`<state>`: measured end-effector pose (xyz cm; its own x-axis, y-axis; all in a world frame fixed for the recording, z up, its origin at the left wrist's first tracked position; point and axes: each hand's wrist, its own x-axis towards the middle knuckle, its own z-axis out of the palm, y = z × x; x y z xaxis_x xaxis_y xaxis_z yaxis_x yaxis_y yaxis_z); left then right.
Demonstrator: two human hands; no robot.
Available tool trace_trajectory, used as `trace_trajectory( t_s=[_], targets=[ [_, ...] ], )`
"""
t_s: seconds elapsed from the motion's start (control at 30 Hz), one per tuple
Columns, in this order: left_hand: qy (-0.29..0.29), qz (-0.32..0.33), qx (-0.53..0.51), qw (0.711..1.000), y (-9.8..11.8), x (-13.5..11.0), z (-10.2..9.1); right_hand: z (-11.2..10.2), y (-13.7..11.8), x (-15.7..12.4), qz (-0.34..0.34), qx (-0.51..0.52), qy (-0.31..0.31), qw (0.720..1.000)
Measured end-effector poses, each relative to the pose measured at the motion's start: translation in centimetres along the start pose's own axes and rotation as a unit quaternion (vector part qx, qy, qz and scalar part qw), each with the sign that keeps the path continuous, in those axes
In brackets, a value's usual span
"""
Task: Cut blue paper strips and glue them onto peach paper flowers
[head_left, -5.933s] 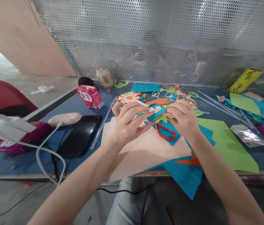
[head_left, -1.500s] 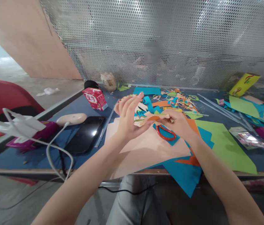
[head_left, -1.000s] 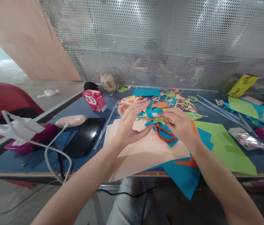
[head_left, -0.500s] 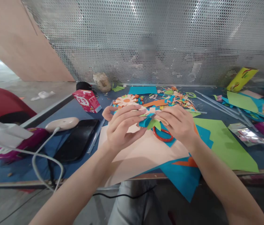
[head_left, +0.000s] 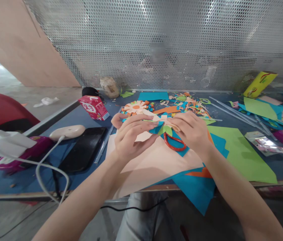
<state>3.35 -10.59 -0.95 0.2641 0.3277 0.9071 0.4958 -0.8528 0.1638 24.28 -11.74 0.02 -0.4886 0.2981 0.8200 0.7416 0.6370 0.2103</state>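
Note:
My left hand (head_left: 130,137) and my right hand (head_left: 193,132) meet above the table's middle, both pinching a small paper craft piece (head_left: 163,126) of blue, green and peach layers. Its fingers curl round the piece from either side. Just below it, red-handled scissors (head_left: 173,144) lie on a blue sheet (head_left: 196,189). Under my hands spreads a large peach sheet (head_left: 154,164). A finished orange-and-peach paper flower (head_left: 134,107) lies just beyond my left hand.
A black phone (head_left: 85,149), a pale charger puck with white cable (head_left: 67,131) and a red carton (head_left: 93,107) sit left. Green sheets (head_left: 242,154), paper scraps (head_left: 189,102), thin rods (head_left: 234,115) and packets (head_left: 265,144) lie right. A perforated metal screen (head_left: 181,43) backs the table.
Earlier my left fingers were spread open beside the piece held up by the right hand; now both hands are closed on it, lower and nearer the scissors.

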Motion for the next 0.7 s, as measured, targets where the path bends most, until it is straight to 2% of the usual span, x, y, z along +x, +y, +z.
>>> trace_trajectory(
  t_s=[0.17,0.37,0.7],
  targets=[
    [-0.014,0.001,-0.010,1.000,-0.17,-0.16,-0.16,0.09,0.00,0.07,-0.011,0.003,0.021,1.000],
    [0.013,0.033,0.001,0.999,0.08,0.18,-0.01,0.23,0.06,-0.03,-0.004,0.001,0.008,1.000],
    [-0.017,-0.002,-0.028,0.999,0.12,0.13,0.48,0.11,-0.03,0.05,-0.007,0.006,-0.018,1.000]
  ],
)
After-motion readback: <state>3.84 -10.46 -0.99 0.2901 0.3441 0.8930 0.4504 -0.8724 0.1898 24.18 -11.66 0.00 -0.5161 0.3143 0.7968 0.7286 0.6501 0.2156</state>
